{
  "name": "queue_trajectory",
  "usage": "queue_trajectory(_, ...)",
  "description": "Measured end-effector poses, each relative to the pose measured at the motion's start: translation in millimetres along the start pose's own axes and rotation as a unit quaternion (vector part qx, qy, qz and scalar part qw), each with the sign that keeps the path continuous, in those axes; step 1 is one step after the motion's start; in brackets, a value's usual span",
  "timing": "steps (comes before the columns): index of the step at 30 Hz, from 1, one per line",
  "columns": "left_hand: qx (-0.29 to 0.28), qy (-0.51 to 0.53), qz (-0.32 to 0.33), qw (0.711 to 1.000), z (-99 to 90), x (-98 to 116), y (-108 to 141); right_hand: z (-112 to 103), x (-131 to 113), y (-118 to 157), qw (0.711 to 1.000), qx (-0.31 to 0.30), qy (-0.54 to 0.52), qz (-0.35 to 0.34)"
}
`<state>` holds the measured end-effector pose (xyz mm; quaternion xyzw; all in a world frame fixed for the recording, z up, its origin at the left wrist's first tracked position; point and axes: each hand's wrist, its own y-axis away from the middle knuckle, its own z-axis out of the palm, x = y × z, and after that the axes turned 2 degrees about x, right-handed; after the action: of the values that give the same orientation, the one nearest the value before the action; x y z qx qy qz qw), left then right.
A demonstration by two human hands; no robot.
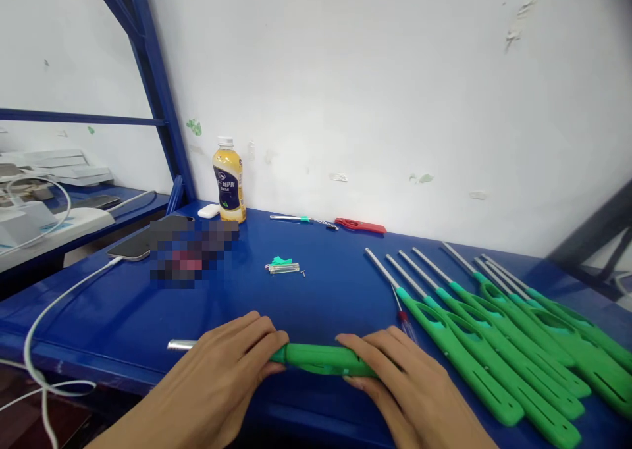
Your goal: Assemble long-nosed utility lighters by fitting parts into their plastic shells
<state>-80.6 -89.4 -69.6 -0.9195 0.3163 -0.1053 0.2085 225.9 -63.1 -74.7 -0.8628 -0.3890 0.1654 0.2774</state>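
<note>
Head view, screwdriver (403, 316) near right hand (405, 373), lighters (513, 353) alongside, bottle (230, 184) by wall (345, 93).

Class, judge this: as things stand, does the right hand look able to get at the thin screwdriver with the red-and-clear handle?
Probably yes, after releasing the green plastic lighter: the screwdriver lies just beyond the right hand, its red part uncovered.

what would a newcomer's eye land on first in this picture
Probably the bright green plastic handles with silver metal tubes, spread over the right side of the blue table. Next, at front centre, a similar green plastic handle with a metal tube, held crosswise between the left-hand grip and the right-hand grip. Then the yellow bottle with a dark label and white cap, upright at back left near the white wall.
</note>
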Motion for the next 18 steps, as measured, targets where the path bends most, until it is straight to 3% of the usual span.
queue_trajectory(6,-0.033,0.033,0.017,0.999,0.8,-1.7,4.2,-4.2,-1.5,1.1,0.999,-0.006,0.010,-0.037)
queue_trajectory(12,-0.042,0.119,-0.022,0.992,-3.2,-7.5,8.7,-8.5,-4.0,1.5,0.999,0.003,0.004,-0.052)
queue_trajectory(18,0.006,0.080,0.018,0.997,-4.3,0.6,0.0,-12.4,-11.2,3.8,1.000,0.016,-0.022,0.011)
